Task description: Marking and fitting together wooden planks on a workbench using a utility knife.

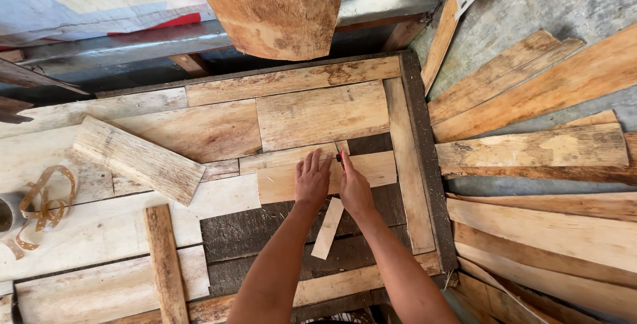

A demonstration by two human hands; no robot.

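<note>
Head view, looking straight down on the wooden panel [411, 165], a framed bed patched from mismatched boards.

My left hand [312, 179] lies flat on the pale board [371, 168], fingers spread and released, nothing gripped, just pressing down. That board sits right of the panel's centre, its right end butting the upright plank along the panel's right edge.

My right hand [353, 188] is just beside the left, touching the same board. Fingers are curled around a small red marker [339, 157]; only its tip shows, up at the board's top edge. I can't tell how firm the grip is; the hand hides most of the marker.

A thin pale strip [328, 228] lies slanted between my forearms, on the dark boards below the pale board and partly under my right wrist.

Rest of the panel:
- loose weathered plank [138, 159] lying diagonal toward the left side
- narrow reddish batten [165, 263] near the lower left, standing nearly parallel to the left edge
- looped tan strapping [41, 201] at the far left edge, next to a round tin [6, 214] only partly in frame

Off the panel's right edge, a fan of loose planks [531, 148] is stacked on grey concrete. A broad rough slab of wood [272, 5] overhangs the top edge, close to the camera.
</note>
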